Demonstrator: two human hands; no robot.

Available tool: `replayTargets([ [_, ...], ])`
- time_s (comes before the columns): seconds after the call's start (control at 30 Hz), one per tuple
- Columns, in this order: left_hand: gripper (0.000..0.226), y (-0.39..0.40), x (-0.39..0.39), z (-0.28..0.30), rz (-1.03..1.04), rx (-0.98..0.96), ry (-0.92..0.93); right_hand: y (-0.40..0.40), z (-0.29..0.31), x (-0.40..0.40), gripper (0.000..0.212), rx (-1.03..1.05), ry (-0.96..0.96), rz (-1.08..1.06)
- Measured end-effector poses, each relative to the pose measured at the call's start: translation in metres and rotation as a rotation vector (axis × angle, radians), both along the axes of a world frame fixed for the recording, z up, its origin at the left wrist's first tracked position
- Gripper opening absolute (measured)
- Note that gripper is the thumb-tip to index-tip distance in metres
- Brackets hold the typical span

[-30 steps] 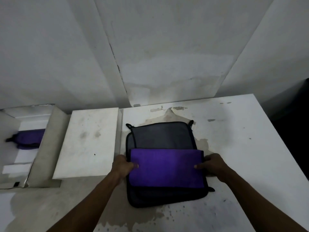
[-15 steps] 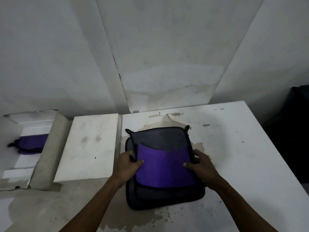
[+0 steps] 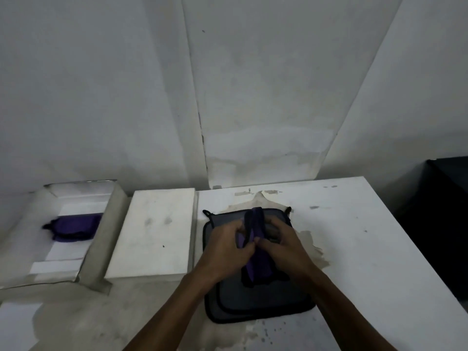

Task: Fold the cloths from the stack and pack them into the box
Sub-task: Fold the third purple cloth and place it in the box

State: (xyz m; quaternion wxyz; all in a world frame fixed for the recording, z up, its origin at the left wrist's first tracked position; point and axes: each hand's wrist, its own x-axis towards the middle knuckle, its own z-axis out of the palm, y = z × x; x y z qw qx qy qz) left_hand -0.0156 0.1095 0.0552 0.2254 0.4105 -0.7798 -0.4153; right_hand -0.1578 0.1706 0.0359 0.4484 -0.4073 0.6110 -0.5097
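Observation:
A purple cloth [image 3: 257, 268] with black trim is bunched into a narrow upright fold between my two hands. My left hand [image 3: 226, 247] and my right hand [image 3: 285, 247] meet over it, both gripping the cloth above the stack of grey cloths [image 3: 255, 300] with black edging on the table. An open white box [image 3: 98, 239] stands at the far left, and a folded purple cloth [image 3: 73, 228] lies inside it.
The white box lid [image 3: 154, 234] lies flat between the box and the stack. The white table [image 3: 367, 249] is stained and meets a pale wall behind. A dark object [image 3: 445, 224] stands past the table's right edge.
The purple cloth lay wide on the stack with my hands at its two sides. My hands have come together at the middle, folding it into a narrow bundle.

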Motion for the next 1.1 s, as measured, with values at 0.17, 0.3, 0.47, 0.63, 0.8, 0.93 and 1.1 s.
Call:
replayTargets([
  [0.17, 0.014, -0.005, 0.022, 0.019, -0.005, 0.059, 0.075, 0.000, 0.022, 0.026, 0.038, -0.088, -0.047, -0.015],
  [0.3, 0.010, -0.010, 0.044, 0.027, 0.059, 0.070, 0.118, -0.001, 0.037, 0.046, 0.038, -0.137, -0.096, -0.008],
  [0.47, 0.019, -0.014, 0.071, 0.035, 0.117, 0.088, 0.127, -0.004, 0.046, 0.072, 0.039, -0.166, -0.101, 0.014],
  [0.63, 0.016, -0.015, 0.096, 0.048, -0.003, 0.030, 0.053, -0.009, 0.054, 0.102, 0.038, -0.147, -0.080, 0.055],
  [0.8, 0.022, -0.013, 0.120, 0.070, -0.200, -0.041, 0.009, -0.014, 0.064, 0.125, 0.022, -0.164, -0.151, 0.057],
  [0.93, 0.029, -0.013, 0.136, 0.080, -0.261, 0.127, 0.075, -0.021, 0.068, 0.136, 0.033, -0.108, -0.270, 0.045],
  [1.1, 0.036, -0.020, 0.162, 0.092, -0.246, 0.256, 0.217, -0.029, 0.077, 0.148, 0.038, -0.072, -0.505, 0.016],
])
